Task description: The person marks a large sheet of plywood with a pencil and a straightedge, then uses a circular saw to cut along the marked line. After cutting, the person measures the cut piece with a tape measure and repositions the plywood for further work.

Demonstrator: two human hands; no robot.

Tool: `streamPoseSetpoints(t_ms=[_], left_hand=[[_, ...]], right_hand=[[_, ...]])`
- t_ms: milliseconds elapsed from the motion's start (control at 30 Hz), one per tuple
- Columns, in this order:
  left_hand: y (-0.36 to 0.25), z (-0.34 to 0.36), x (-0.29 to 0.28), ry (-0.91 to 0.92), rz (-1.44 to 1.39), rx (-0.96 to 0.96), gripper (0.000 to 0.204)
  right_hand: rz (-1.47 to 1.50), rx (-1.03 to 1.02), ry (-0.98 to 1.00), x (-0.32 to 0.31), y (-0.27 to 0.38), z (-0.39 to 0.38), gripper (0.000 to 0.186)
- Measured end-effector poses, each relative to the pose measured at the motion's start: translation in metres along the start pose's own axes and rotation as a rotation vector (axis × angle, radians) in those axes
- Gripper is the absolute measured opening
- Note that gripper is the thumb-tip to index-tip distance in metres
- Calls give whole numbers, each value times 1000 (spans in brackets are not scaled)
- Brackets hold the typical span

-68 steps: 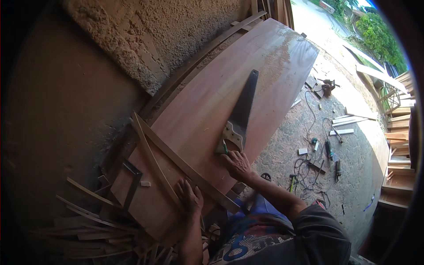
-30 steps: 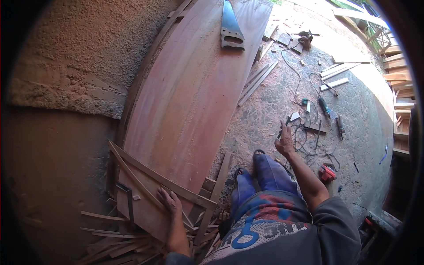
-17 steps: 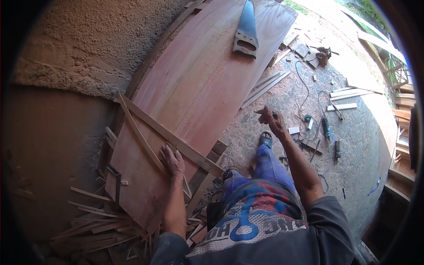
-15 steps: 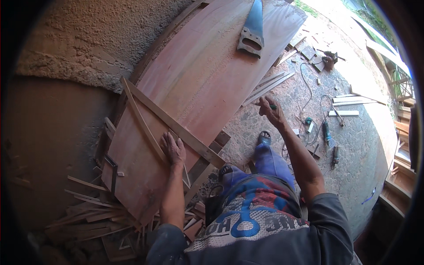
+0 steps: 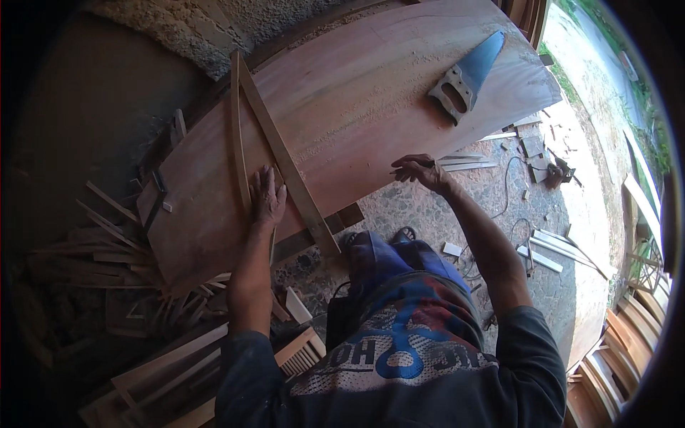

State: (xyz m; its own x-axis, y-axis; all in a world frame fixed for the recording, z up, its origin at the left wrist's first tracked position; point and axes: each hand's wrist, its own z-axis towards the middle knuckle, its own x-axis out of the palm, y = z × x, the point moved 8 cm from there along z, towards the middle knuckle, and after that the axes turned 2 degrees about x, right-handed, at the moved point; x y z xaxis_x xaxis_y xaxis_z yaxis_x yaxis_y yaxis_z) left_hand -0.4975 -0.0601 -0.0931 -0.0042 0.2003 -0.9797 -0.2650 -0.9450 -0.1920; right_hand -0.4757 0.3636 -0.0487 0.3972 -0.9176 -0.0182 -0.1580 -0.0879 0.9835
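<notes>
My left hand (image 5: 269,196) lies on the pinkish wooden panel (image 5: 357,93) with fingers stretched out, beside a thin bent strip (image 5: 237,128) and touching a wider straight batten (image 5: 280,146) laid across the panel. My right hand (image 5: 424,171) is raised near the panel's front edge, fingers closed round a slim pencil-like stick, partly hidden in them. A handsaw (image 5: 464,84) with a pale handle lies at the panel's right part, out of my grip. A dark angled piece, apparently a square (image 5: 157,192), rests at the left end near a small pale block (image 5: 167,207).
A rough wall (image 5: 178,36) runs behind the panel. Offcuts (image 5: 107,260) pile at lower left. Below the panel's right side, the floor (image 5: 399,207) holds loose slats (image 5: 542,253), a cord and a power tool (image 5: 556,173). Stacked timber (image 5: 628,328) stands at far right.
The view has swung, and the panel appears more crosswise. Since the oldest frame my right hand has left the saw, which lies farther along the panel. My left hand stays by the batten.
</notes>
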Motion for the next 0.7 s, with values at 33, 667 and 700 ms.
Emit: streamPoseSetpoints(t_ms=[33, 667, 700], left_hand=[[1, 0, 2, 29, 14, -23, 69], [-5, 0, -5, 9, -11, -18, 69], [-6, 0, -6, 5, -16, -11, 69]], right_hand=[[5, -14, 20, 0, 0, 2, 24], [-437, -263, 61, 3, -23, 4, 13], [-483, -357, 57, 6, -18, 2, 12]])
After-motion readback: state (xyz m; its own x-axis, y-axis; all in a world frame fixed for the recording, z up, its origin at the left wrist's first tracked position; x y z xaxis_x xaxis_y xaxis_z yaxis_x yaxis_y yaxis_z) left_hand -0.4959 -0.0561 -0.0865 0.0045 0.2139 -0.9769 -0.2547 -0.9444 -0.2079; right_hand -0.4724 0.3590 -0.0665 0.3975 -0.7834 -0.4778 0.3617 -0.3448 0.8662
